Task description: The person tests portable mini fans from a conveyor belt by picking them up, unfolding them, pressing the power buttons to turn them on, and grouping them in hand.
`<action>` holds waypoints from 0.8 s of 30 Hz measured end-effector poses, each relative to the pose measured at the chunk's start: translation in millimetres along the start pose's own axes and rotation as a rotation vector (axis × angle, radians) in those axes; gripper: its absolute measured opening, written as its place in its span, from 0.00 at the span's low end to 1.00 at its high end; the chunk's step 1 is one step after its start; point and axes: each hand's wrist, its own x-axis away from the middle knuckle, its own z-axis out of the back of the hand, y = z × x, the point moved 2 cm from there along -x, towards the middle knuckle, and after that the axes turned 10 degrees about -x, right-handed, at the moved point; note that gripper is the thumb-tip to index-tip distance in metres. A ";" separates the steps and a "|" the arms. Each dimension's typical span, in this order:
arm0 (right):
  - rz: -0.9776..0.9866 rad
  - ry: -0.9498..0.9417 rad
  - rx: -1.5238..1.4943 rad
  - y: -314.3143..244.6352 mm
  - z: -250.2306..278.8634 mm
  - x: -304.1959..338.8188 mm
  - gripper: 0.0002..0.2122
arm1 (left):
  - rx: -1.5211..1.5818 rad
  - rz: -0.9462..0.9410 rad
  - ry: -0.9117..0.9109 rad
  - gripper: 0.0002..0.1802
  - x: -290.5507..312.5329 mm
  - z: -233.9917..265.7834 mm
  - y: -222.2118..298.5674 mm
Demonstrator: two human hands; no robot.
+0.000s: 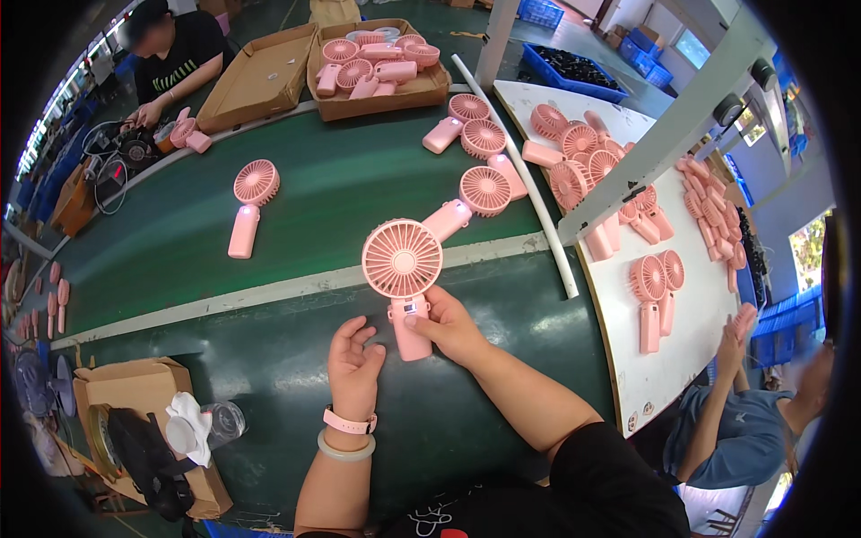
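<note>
A pink handheld fan [403,260] is upright in front of me, its round grille facing up at the camera. My right hand [448,327] grips its handle, the thumb resting by a small dark panel. Just left of the handle is my left hand [355,359], fingers loosely curled and apart, holding nothing; a pink watch band and a pale bangle circle that wrist. Right behind the held fan, another pink fan [485,191] lies on the green belt [341,197], its handle partly hidden. A single fan [256,183] lies farther left on the belt.
A cardboard box [381,105] of pink fans stands at the back, beside a shallow carton [258,76]. Many fans cover the white table [592,296] at right, past a white pole [520,170]. A box with a black bag [148,462] and clear jar [224,421] sits lower left. Two co-workers sit nearby.
</note>
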 end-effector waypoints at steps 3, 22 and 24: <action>0.001 -0.005 0.037 0.5 0.6 0.0 0.19 | 0.050 0.016 0.016 0.24 -0.2 1.5 0.6; 0.035 -0.028 0.070 2.2 0.9 0.4 0.21 | 0.158 -0.005 -0.008 0.16 0.3 1.5 4.1; 0.045 -0.023 0.058 3.0 -0.2 0.8 0.21 | 0.180 -0.009 -0.015 0.15 0.1 1.9 2.3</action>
